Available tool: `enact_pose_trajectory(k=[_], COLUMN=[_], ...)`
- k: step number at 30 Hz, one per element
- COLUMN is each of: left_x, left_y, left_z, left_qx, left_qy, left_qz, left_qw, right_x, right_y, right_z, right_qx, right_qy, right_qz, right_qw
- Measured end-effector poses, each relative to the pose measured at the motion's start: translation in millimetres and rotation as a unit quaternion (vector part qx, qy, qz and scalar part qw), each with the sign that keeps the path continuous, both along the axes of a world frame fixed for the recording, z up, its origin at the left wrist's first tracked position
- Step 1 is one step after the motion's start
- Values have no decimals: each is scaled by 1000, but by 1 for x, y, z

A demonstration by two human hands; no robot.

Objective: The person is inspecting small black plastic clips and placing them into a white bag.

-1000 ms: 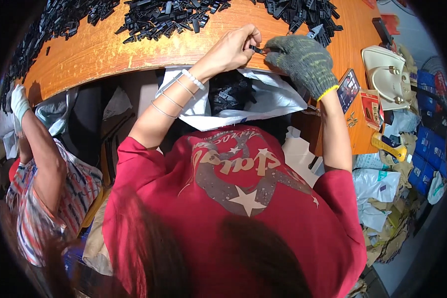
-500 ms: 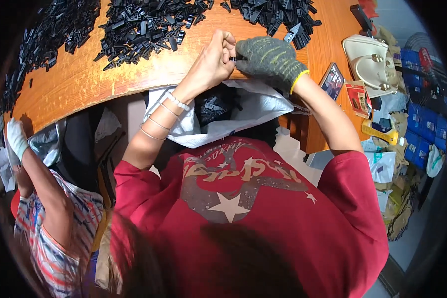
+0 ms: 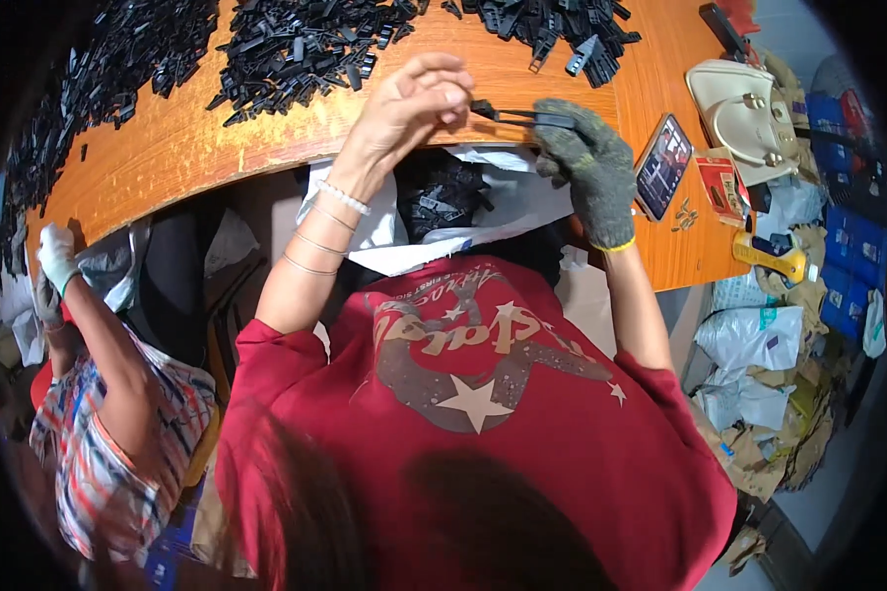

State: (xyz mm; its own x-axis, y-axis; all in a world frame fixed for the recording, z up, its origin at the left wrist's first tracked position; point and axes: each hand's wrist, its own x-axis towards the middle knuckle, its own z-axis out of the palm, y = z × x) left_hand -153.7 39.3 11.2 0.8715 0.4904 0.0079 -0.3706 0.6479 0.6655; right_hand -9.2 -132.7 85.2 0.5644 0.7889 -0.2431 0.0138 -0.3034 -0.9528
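My bare left hand [image 3: 409, 108], with bracelets at the wrist, is raised over the table's front edge, its fingers loosely bent and partly apart. My right hand [image 3: 591, 163], in a dark grey knitted glove with a yellow cuff, is closed on a slim black plastic part [image 3: 522, 116]. Two thin prongs of this part reach leftward to a dark, thicker end beside my left fingertips. Below my hands, on my lap side, a white sack [image 3: 394, 258] stands with its mouth wide, and black plastic parts [image 3: 439, 202] lie in it.
Heaps of black plastic pieces [image 3: 296, 54] cover the far side of the wooden table [image 3: 237, 148]. At right lie a phone [image 3: 663, 167], a red packet [image 3: 722, 187], a cream handbag [image 3: 744, 118] and a yellow tape dispenser [image 3: 774, 258]. A co-worker's gloved hand [image 3: 57, 254] is at far left.
My hands were together half a second ago; now they have drawn apart. My right hand has moved right and turned, bringing the slim black part into sight. Small brown bits now show beside the phone.
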Motion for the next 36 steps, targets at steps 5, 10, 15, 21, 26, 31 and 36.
enact_pose_trajectory(k=[5,10,15,21,26,31,36], left_x=[9,4,5,14,50,113,114], left_y=[-15,-32,-40,-39,-18,-12,-8], left_z=[-6,-2,21,27,3,-9,-12], left_qx=[-48,-90,34,192,415,643,637], left_qy=[-53,-67,133,190,286,285,311], left_qz=[-214,-143,-99,-52,64,185,204], left_qw=[974,983,986,961,862,686,675], right_x=[-5,-5,-9,-3,1,4,9], right_y=[-7,-7,-5,-10,-22,-33,-27], right_z=[-1,-2,-4,-18,-21,-31,-26], right_qx=[7,49,41,107,30,68,28], right_qy=[22,55,-88,-190,-64,-80,-5], right_qz=[11,4,108,139,145,124,7], right_qw=[1000,997,989,966,987,987,1000])
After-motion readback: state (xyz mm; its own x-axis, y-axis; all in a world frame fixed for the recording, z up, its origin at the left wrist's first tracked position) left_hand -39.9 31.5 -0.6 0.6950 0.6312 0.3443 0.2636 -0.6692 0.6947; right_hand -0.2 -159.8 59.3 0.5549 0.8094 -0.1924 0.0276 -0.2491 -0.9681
